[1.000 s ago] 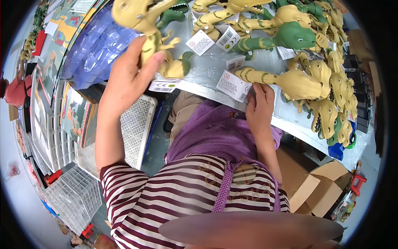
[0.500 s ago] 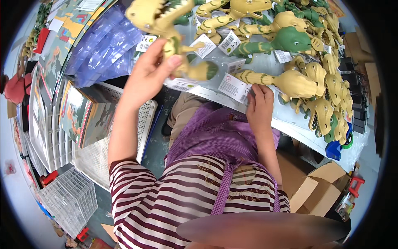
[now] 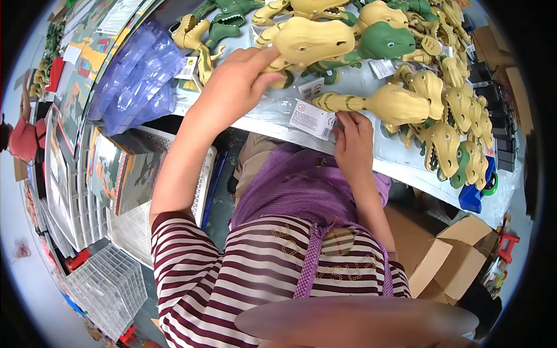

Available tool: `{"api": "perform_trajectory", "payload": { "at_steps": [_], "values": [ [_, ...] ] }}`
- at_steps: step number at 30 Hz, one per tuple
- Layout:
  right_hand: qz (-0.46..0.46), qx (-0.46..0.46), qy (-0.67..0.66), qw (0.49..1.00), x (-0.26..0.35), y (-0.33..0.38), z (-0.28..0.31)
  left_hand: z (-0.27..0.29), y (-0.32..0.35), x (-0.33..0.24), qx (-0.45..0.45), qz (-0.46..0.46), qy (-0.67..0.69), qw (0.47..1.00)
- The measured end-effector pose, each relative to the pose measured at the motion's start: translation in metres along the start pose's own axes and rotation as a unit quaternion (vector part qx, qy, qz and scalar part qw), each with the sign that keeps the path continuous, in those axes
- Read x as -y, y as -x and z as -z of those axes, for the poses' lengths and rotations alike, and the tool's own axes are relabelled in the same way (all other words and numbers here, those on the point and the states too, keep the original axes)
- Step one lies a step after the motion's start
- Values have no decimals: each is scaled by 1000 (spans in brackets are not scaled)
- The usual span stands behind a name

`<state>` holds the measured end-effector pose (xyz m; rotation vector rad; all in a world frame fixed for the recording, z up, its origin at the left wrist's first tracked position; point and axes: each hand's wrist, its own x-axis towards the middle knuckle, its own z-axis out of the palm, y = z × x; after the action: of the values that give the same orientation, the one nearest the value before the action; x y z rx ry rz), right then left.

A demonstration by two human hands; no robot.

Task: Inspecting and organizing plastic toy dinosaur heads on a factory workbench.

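My left hand [image 3: 235, 87] is closed around a yellow toy dinosaur [image 3: 313, 43], low over the table among the other toys. Its large head points right, and the fingers hide part of its body. By the table's near edge my right hand [image 3: 355, 139] has its fingers bent beside another yellow dinosaur [image 3: 400, 105] with a green-striped tail. That toy's white paper tag [image 3: 310, 119] lies against the thumb side of this hand. What the right fingers grip, if anything, is hidden. Behind the held toy is a green dinosaur [image 3: 386, 40].
More yellow dinosaurs [image 3: 444, 148] crowd the table's right side. A smaller open-mouthed dinosaur [image 3: 190, 33] stands far left, near clear plastic blister shells [image 3: 139, 72]. Printed cartons [image 3: 107, 174] and a white basket [image 3: 130, 232] are at left; an open cardboard box [image 3: 449, 264] is at lower right.
My left hand has brought the yellow dinosaur down and to the right, from raised above the table to among the other toys. The right hand stays beside the striped-tail dinosaur.
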<state>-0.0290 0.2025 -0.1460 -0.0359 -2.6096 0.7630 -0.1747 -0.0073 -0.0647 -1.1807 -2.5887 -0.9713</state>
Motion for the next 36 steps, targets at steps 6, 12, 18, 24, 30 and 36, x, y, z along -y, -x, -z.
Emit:
{"api": "perform_trajectory", "payload": {
  "at_steps": [6, 12, 18, 24, 30, 36],
  "values": [
    [1, 5, -5, 1000, -2, 2, 0, -5, -7, -9, 6, 41, -43, 998],
    [4, 22, 11, 1000, -1, 3, 2, -3, -12, -11, 18, 87, -54, 995],
    [-7, 27, 19, 999, -1, 4, 2, -18, -12, -9, -1, -15, -88, 996],
    [-4, 24, 23, 999, -1, 4, 1, -20, -16, -1, -10, -42, -81, 996],
    [-6, 23, 29, 999, -1, 2, 0, -49, -24, 7, -61, -39, 100, 992],
    [-4, 18, 10, 1000, -2, 3, 1, -49, -31, 10, -49, -28, 121, 991]
  ]
}}
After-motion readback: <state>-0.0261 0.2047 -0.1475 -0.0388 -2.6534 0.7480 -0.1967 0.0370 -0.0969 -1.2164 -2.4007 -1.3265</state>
